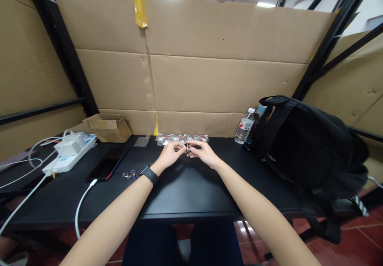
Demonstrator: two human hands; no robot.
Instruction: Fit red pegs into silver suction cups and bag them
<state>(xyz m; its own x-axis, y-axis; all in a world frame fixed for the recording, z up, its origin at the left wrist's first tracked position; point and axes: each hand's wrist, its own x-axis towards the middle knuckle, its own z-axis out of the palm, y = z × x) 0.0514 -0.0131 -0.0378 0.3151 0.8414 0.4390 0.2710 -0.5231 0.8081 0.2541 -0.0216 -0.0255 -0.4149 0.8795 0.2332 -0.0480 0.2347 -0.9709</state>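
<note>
My left hand point(172, 153) and my right hand point(204, 153) meet above the middle of the black table point(191, 196). Between their fingertips is a small shiny metal piece point(188, 149), perhaps a ring; it is too small to make out its kind. Both hands are closed in a pinch on it, and fingers cover much of it. Just behind the hands lies a row of clear plastic packets point(182, 138) with bits of red inside. A small keychain point(129, 174) with a metal ring lies left of my watch point(149, 175).
To the left are a tablet-like device point(108, 163) with a white cable, a white power strip point(72, 154) and an open cardboard box point(109, 128). At the right stand a water bottle point(245, 126) and a large black backpack point(311, 150). Cardboard panels point(197, 82) wall the back.
</note>
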